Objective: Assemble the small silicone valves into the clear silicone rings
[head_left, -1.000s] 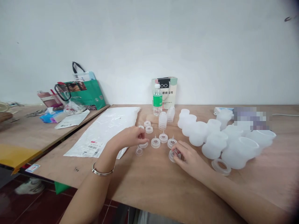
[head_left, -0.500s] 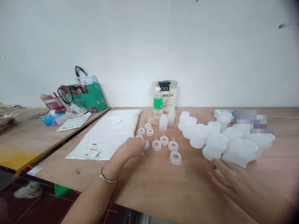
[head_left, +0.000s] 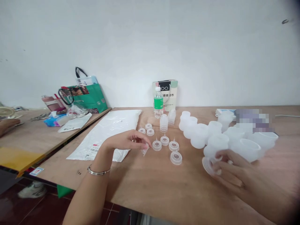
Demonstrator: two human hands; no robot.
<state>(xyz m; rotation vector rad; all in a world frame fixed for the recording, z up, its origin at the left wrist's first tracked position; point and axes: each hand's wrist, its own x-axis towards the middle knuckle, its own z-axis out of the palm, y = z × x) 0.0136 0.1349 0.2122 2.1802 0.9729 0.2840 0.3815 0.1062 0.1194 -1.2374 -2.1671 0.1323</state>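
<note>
My left hand (head_left: pixel 131 140) pinches a clear cap with a pointed spout (head_left: pixel 145 151) just above the table, the spout tipped downward. Several similar spouted caps (head_left: pixel 157 144) stand on the wood to its right, and more ringed caps (head_left: pixel 150 132) lie behind it. In my right hand (head_left: pixel 239 173) is a translucent white bottle (head_left: pixel 208 165), tilted with its ridged round end toward the left; fingers cover most of its body. Right behind that hand stands a group of translucent white bottles (head_left: pixel 199 136). Two stacks of clear domed covers (head_left: pixel 163 123) stand farther back.
A white plastic mailer (head_left: pixel 117 125) lies left of the caps. Against the wall are a water bottle (head_left: pixel 158 103) and a paper bag (head_left: pixel 172 93). The adjoining left table holds a green bag (head_left: pixel 93 97) and a tissue pack (head_left: pixel 55 119); another person's hand (head_left: pixel 8 125) rests there.
My left hand has lifted a spouted cap from the group and turned it over. My right hand has raised and tilted a bottle, bringing its ridged end into view.
</note>
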